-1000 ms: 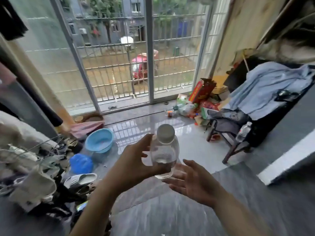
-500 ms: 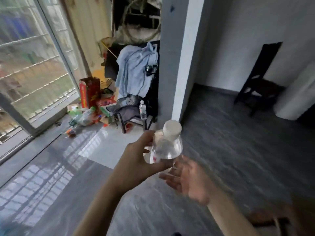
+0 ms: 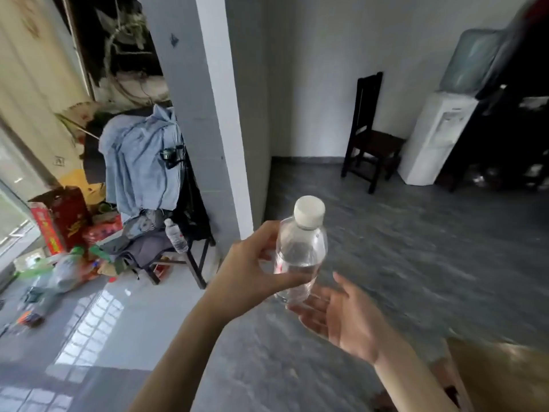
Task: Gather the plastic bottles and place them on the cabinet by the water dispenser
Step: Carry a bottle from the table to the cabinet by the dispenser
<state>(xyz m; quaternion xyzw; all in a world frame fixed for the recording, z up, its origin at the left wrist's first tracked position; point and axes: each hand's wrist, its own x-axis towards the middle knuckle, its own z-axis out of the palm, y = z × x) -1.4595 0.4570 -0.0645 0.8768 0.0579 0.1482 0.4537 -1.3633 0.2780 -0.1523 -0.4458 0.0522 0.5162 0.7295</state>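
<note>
The left hand [image 3: 252,269] gripped a clear plastic bottle [image 3: 300,251] with a white cap, thumb and fingers curled round its body, holding it upright and slightly tilted near the centre of the view. The right hand [image 3: 341,316] was open — fingers spread and relaxed, palm up — just below and beside the bottle's base at about 4 o'clock from it; whether the fingertips touched the bottle could not be told.

A second bottle [image 3: 176,236] leaned on a small dark stool [image 3: 178,260] at 9 o'clock from the held one, under a heap of light blue clothes [image 3: 139,162] beside a grey pillar [image 3: 214,114]. Green bottles and red boxes lay on the floor at the far left, blurred.

At 2 o'clock, against the far wall, stood a white water dispenser [image 3: 436,138] with a blue jug on top; a dark cabinet [image 3: 511,138] stood just beside it at the right edge — a dark wooden chair [image 3: 371,135] on its other side.
</note>
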